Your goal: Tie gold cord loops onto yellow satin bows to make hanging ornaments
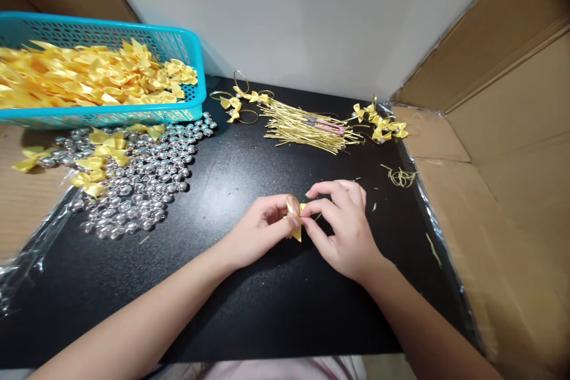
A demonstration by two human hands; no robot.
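Observation:
My left hand point(271, 222) pinches a yellow ribbon bow point(297, 234) above the middle of the black table. Fingers cover much of the bow, with one tail hanging below them. Close on its right, my right hand point(341, 222) has thumb and forefinger pressed together at the bow, apparently on a thin gold wire point(317, 217). Whether a bell is in the bow is hidden. Beyond the hands lies a bundle of gold twist ties point(307, 130), with a pink-handled tool point(329, 126) on top.
A turquoise basket point(196, 65) of yellow bows stands at the back left. Silver bells point(146, 190) spread before it, a few bows among them. Finished-looking bows with wire loops point(234, 108) lie at the back; more bows point(383, 124) sit right. Cardboard walls point(503, 89) flank the table.

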